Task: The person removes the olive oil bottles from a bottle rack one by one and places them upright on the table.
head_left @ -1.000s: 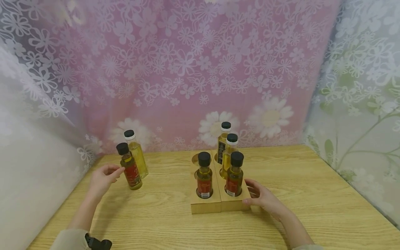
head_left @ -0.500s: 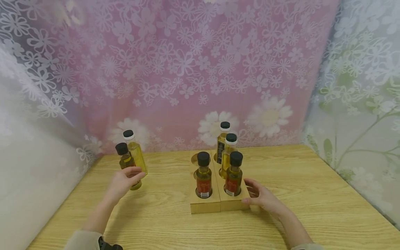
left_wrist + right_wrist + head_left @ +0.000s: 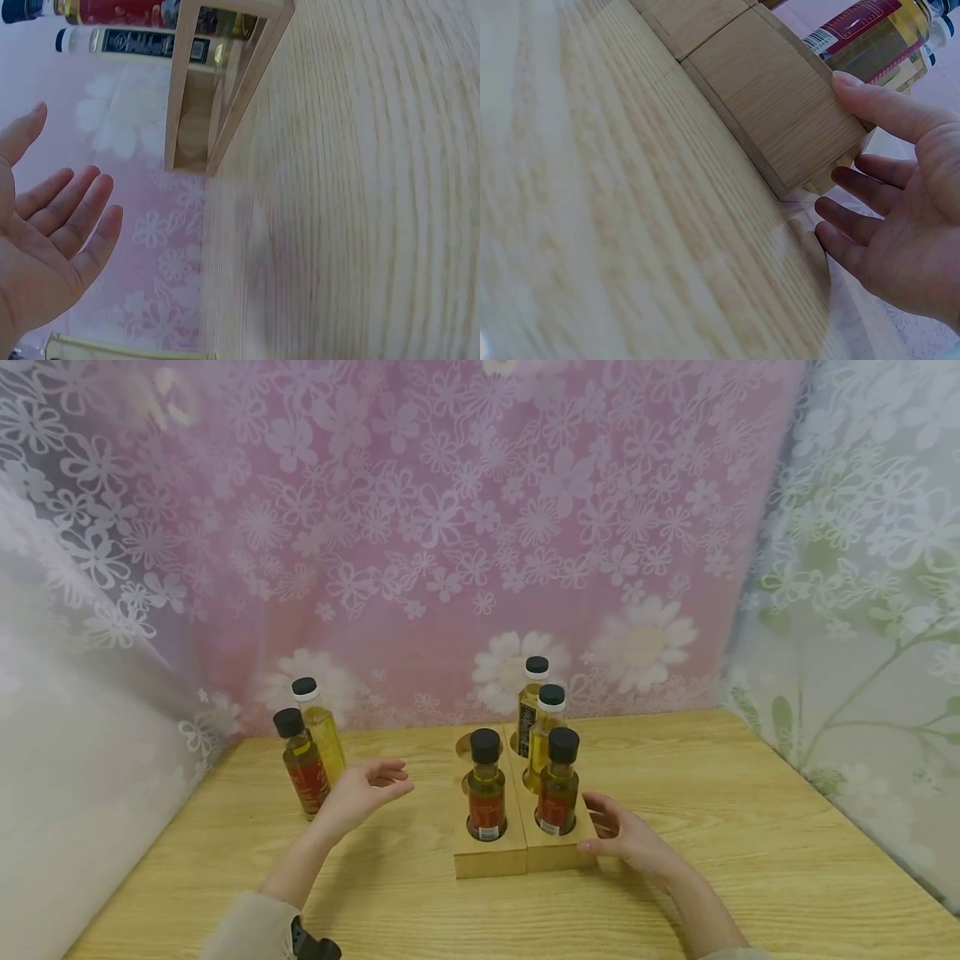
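My left hand (image 3: 360,797) hovers over the table between the two left bottles and the racks, fingers loosely extended, holding nothing. Behind it stand a red-labelled oil bottle (image 3: 304,777) with a black cap and a clear bottle of yellow oil (image 3: 322,735). Two wooden bottle racks (image 3: 491,864) sit side by side. At the right one's front corner rests the thumb of my right hand (image 3: 630,839); its relaxed fingers lie along the side, as the right wrist view shows. The left rack holds one red-labelled bottle (image 3: 486,802) in its front hole.
In the right rack stand a red-labelled bottle (image 3: 557,797), a yellow oil bottle (image 3: 542,752) behind it and a black-labelled bottle (image 3: 528,718) at the back. Round holes (image 3: 472,747) show in the left rack. A floral curtain (image 3: 420,568) hangs behind the wooden table (image 3: 405,910).
My left hand has moved right, away from the red-labelled bottle and past the yellow oil bottle towards the racks. My right hand has stayed at the rack's corner.
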The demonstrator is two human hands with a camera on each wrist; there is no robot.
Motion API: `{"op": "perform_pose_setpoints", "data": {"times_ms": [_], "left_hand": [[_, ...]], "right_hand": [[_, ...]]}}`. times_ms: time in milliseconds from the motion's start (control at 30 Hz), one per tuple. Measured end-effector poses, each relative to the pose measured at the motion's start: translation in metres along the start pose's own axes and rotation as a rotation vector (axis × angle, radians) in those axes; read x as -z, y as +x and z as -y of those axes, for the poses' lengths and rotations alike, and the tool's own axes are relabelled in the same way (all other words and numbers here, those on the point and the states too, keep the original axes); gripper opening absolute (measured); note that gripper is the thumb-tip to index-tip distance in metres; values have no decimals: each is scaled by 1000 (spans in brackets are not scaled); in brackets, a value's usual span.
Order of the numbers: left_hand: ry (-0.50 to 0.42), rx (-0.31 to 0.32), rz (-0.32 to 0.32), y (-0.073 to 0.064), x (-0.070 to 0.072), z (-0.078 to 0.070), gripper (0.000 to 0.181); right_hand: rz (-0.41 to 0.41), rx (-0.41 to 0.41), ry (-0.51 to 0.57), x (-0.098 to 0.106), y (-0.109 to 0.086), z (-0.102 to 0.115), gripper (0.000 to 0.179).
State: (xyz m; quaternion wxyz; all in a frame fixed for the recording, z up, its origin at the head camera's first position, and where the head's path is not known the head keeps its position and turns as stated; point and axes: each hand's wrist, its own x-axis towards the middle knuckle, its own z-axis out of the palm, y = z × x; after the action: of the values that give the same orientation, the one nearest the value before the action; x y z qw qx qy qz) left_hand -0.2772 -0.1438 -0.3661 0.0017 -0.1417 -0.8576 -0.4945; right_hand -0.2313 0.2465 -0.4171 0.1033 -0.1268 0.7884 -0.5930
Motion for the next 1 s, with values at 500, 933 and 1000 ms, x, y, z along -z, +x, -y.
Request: {"op": "perform_pose_setpoints", "data": {"times_ms": [500, 933, 1000], "left_hand": [[1, -135, 142, 7, -38, -18, 55], [-25, -163, 197, 11, -58, -31, 61], [-34, -169, 210, 11, -60, -33, 60]], "right_hand": [[3, -6, 5, -1, -1, 3, 83], [10, -10, 11, -1, -1, 3, 83], [5, -14, 8, -1, -1, 3, 83]]}}
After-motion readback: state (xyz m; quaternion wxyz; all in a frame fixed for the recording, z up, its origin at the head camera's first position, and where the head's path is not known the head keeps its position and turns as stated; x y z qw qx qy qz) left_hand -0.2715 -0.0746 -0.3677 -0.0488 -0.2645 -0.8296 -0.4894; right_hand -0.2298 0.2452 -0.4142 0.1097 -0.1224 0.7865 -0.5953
